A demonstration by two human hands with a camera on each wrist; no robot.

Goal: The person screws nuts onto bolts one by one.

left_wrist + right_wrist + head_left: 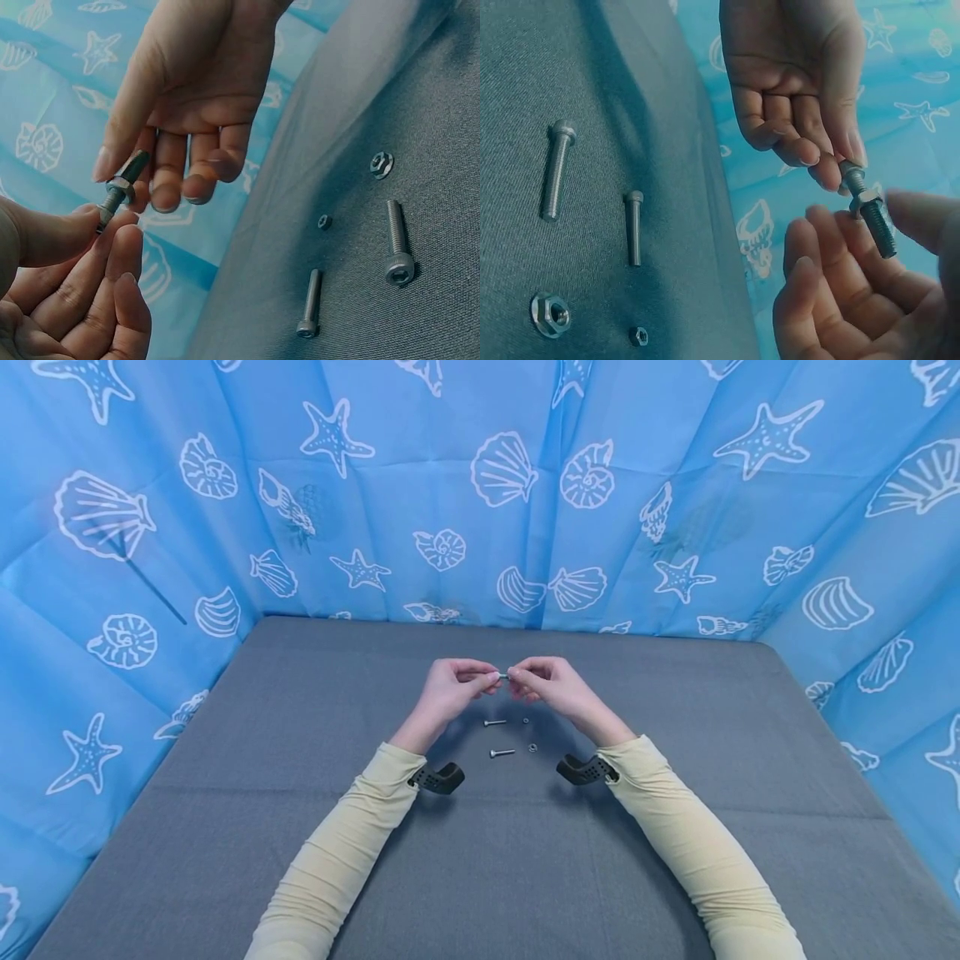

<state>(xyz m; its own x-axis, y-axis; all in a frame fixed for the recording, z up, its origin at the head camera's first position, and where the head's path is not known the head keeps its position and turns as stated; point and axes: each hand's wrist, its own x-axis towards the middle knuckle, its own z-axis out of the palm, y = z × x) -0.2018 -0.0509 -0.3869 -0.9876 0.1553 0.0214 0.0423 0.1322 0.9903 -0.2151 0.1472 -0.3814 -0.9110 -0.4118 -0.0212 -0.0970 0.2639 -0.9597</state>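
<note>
My left hand [456, 687] pinches a metal bolt [877, 229] by its head, between thumb and fingertips. A hex nut [866, 201] sits partway along the bolt's thread, with threaded shank showing on both sides of it. The right hand [553, 683] has its thumb and index finger at either side of this nut [120, 189], its other fingers loosely curled below. Both hands are raised over the grey table, facing each other. Nearer me on the cloth lie a larger socket-head bolt [556, 172], a thinner one [634, 229], a flanged nut [550, 315] and a small nut [639, 336].
Grey cloth covers the table [465, 877]. A blue curtain [450, 493] with white shells and starfish hangs behind and along both sides. Black wrist straps [438, 778] stick out from the cream sleeves [337, 852], close above the table.
</note>
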